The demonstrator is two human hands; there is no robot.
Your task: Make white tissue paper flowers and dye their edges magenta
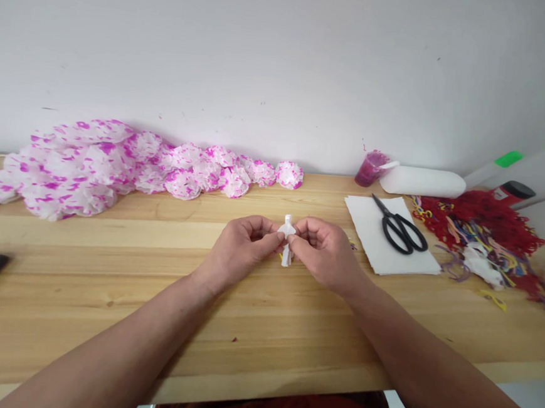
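Between my two hands, over the middle of the table, is a narrow strip of folded white tissue paper (286, 257). Its upper end sticks up past my fingertips and its lower end hangs below them. My left hand (249, 240) pinches it from the left with thumb and fingers. From the right, my right hand (322, 249) pinches the same paper, the thumb lying near its middle. A small bit of yellow shows beside the paper by my left fingertips, mostly hidden.
Pink-speckled white paper flowers (81, 176) pile up at the back left. Black-handled scissors (400, 230) lie on a white paper stack (373, 237) at right. Behind stand a purple-stained cup (371, 169) and a white roll (423, 181). Red and coloured strings (492, 227) heap at far right.
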